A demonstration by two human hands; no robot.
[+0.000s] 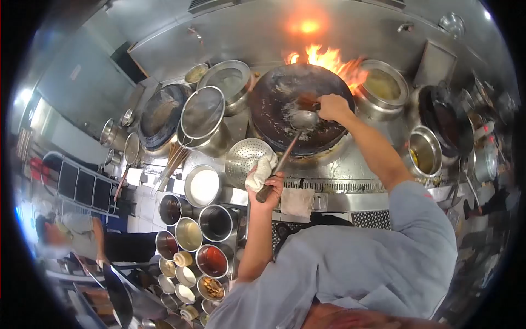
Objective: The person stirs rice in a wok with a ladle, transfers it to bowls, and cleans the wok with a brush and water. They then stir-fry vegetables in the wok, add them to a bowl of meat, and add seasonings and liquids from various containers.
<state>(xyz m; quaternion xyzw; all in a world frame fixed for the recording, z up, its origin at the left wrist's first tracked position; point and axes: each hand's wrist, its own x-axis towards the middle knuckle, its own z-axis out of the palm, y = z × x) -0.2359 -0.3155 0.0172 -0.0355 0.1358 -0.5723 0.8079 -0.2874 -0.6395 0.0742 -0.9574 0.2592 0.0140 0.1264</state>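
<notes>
Dark round wok [271, 104], ladle [303, 120] inside, flames [329, 59] behind
Crumpled white cloth [262, 171] against the left hand [269, 189], curled round the ladle's brown handle; rounded metal bowl; right hand [333, 108] closed above the wok, its hold unclear.

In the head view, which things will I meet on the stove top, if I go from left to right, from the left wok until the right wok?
Left wok → round mesh strainer → large central wok → pot of yellowish liquid → right wok.
</notes>
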